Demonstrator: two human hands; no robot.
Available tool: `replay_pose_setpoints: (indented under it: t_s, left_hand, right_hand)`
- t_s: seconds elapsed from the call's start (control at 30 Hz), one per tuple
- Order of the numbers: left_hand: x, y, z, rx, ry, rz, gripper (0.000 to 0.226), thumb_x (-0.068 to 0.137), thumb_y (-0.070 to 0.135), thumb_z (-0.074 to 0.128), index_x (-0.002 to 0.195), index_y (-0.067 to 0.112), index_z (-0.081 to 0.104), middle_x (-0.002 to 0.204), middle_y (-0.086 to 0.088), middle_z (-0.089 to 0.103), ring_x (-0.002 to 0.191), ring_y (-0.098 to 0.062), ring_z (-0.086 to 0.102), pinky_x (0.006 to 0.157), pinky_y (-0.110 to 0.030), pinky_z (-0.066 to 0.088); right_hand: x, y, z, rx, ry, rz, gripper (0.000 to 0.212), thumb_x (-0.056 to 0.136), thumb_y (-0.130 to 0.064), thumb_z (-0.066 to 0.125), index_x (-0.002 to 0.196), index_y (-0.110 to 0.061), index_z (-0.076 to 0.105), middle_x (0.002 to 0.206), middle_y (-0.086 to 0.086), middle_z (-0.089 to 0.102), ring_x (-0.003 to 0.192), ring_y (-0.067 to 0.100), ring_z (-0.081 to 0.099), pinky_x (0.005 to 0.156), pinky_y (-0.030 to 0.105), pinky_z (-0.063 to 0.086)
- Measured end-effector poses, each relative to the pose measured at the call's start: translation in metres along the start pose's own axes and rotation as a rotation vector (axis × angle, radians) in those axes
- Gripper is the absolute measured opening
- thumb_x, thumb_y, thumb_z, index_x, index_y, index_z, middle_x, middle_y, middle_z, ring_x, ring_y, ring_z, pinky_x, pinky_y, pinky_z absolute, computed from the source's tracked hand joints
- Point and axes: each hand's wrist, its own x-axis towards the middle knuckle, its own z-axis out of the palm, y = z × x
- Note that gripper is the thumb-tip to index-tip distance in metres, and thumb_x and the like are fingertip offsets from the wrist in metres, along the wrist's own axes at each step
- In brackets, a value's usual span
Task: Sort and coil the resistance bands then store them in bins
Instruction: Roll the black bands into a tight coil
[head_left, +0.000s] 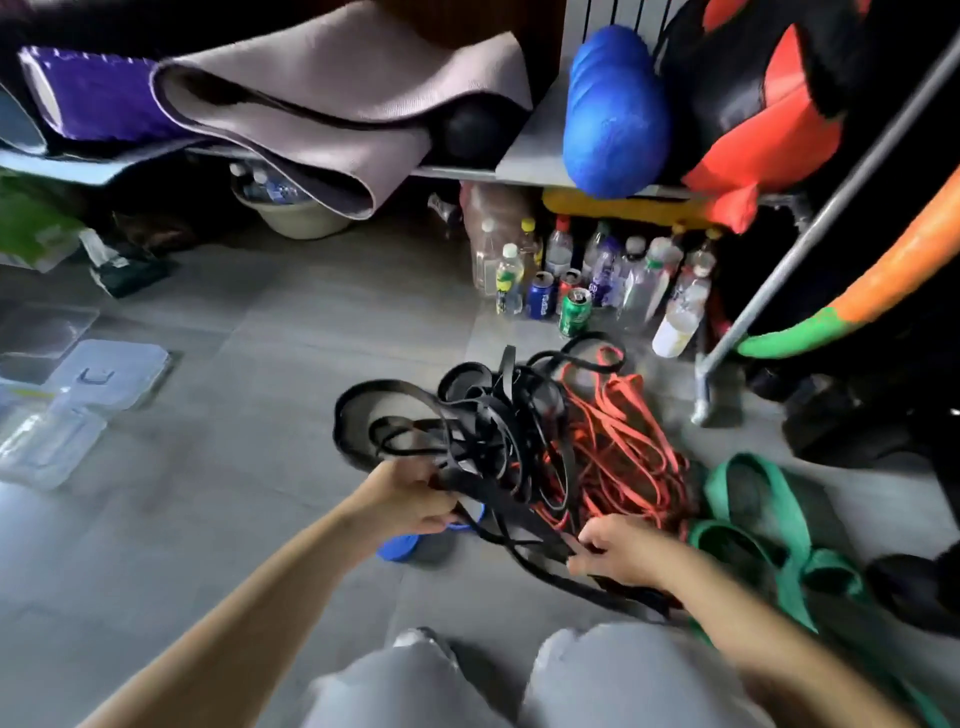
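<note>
A tangled heap of black resistance bands lies on the grey floor, mixed with red bands on its right. Wide green bands lie further right. A blue band peeks out beneath my left hand. My left hand grips a bunch of the black bands at the heap's near left side. My right hand pinches black band strands at the near edge of the heap, fingers curled on them.
Clear plastic bins and lids lie on the floor at the left. Bottles and cans stand behind the heap under a shelf holding mats and a blue roller. A metal rack leg stands right. My knees are below.
</note>
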Motion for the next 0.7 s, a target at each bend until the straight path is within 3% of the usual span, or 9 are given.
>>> replay_pose_setpoints:
  t_s: [0.07, 0.1, 0.13, 0.2, 0.33, 0.43, 0.53, 0.6, 0.7]
  left_hand:
    - [0.027, -0.035, 0.013, 0.276, 0.028, 0.014, 0.027, 0.08, 0.0, 0.06, 0.062, 0.021, 0.056, 0.059, 0.002, 0.054, 0.051, -0.008, 0.05, 0.05, -0.014, 0.04]
    - [0.039, -0.052, 0.02, 0.385, 0.032, 0.004, 0.027, 0.079, 0.005, 0.061, 0.059, 0.022, 0.053, 0.057, 0.004, 0.052, 0.052, -0.009, 0.048, 0.051, -0.016, 0.038]
    - [0.049, -0.068, 0.026, 0.448, 0.024, -0.014, 0.023, 0.078, 0.008, 0.062, 0.061, 0.021, 0.053, 0.058, 0.006, 0.051, 0.054, -0.009, 0.047, 0.054, -0.018, 0.038]
    - [0.068, -0.097, 0.037, 0.484, -0.027, -0.052, 0.011, 0.076, 0.013, 0.064, 0.069, 0.019, 0.058, 0.061, 0.01, 0.051, 0.06, -0.01, 0.048, 0.057, -0.019, 0.038]
    - [0.102, -0.137, 0.048, 0.443, -0.066, -0.13, 0.03, 0.072, 0.016, 0.071, 0.061, 0.032, 0.049, 0.062, 0.014, 0.052, 0.06, -0.006, 0.05, 0.052, -0.014, 0.038]
    - [0.121, -0.156, 0.057, 0.373, -0.012, -0.161, 0.029, 0.075, 0.017, 0.071, 0.06, 0.028, 0.049, 0.06, 0.01, 0.055, 0.058, -0.011, 0.048, 0.053, -0.019, 0.04]
    - [0.132, -0.169, 0.069, 0.178, 0.01, -0.211, 0.019, 0.08, 0.014, 0.064, 0.064, 0.018, 0.054, 0.063, 0.004, 0.069, 0.057, -0.011, 0.061, 0.062, -0.027, 0.051]
    - [0.136, -0.175, 0.078, 0.05, 0.008, -0.254, 0.013, 0.082, 0.013, 0.061, 0.07, 0.011, 0.056, 0.07, -0.007, 0.072, 0.07, -0.025, 0.069, 0.068, -0.041, 0.054]
    - [0.137, -0.18, 0.084, -0.017, 0.037, -0.25, 0.021, 0.078, 0.022, 0.064, 0.076, 0.001, 0.059, 0.073, -0.014, 0.068, 0.067, -0.026, 0.063, 0.069, -0.045, 0.052]
  right_hand:
    - [0.032, 0.014, 0.021, 0.064, 0.063, 0.056, 0.035, 0.078, -0.057, 0.054, 0.071, -0.023, 0.053, 0.072, -0.004, 0.051, 0.078, 0.018, 0.051, 0.057, 0.027, 0.033]
    - [0.047, 0.02, 0.029, 0.124, 0.105, 0.084, 0.032, 0.08, -0.054, 0.057, 0.079, -0.022, 0.057, 0.078, -0.003, 0.056, 0.082, 0.019, 0.054, 0.062, 0.027, 0.038]
    - [0.064, 0.027, 0.035, 0.176, 0.147, 0.101, 0.032, 0.083, -0.048, 0.062, 0.098, -0.019, 0.062, 0.097, 0.002, 0.062, 0.094, 0.021, 0.058, 0.074, 0.029, 0.045]
    - [0.093, 0.037, 0.041, 0.147, 0.218, 0.117, 0.061, 0.084, -0.035, 0.067, 0.137, -0.018, 0.042, 0.139, 0.007, 0.044, 0.121, 0.027, 0.05, 0.098, 0.038, 0.043]
    - [0.145, 0.033, 0.038, -0.372, 0.286, -0.141, 0.1, 0.08, -0.032, 0.072, 0.15, -0.035, 0.0, 0.159, -0.003, -0.011, 0.147, 0.024, 0.003, 0.114, 0.044, 0.02]
    - [0.177, 0.017, 0.043, -0.641, 0.222, -0.311, 0.115, 0.075, -0.032, 0.077, 0.148, -0.035, -0.012, 0.155, -0.003, -0.028, 0.146, 0.025, -0.003, 0.111, 0.046, 0.021]
    - [0.205, 0.003, 0.055, -0.702, 0.206, -0.278, 0.118, 0.073, -0.03, 0.078, 0.148, -0.032, -0.013, 0.157, 0.001, -0.021, 0.134, 0.03, 0.026, 0.092, 0.04, 0.036]
    - [0.221, -0.003, 0.061, -0.701, 0.24, -0.219, 0.107, 0.078, -0.024, 0.072, 0.15, -0.026, -0.008, 0.159, 0.006, 0.001, 0.126, 0.029, 0.034, 0.088, 0.038, 0.036]
    - [0.235, -0.007, 0.056, -0.696, 0.305, -0.193, 0.067, 0.083, -0.009, 0.057, 0.143, -0.017, 0.028, 0.132, 0.009, 0.042, 0.115, 0.03, 0.041, 0.087, 0.038, 0.038]
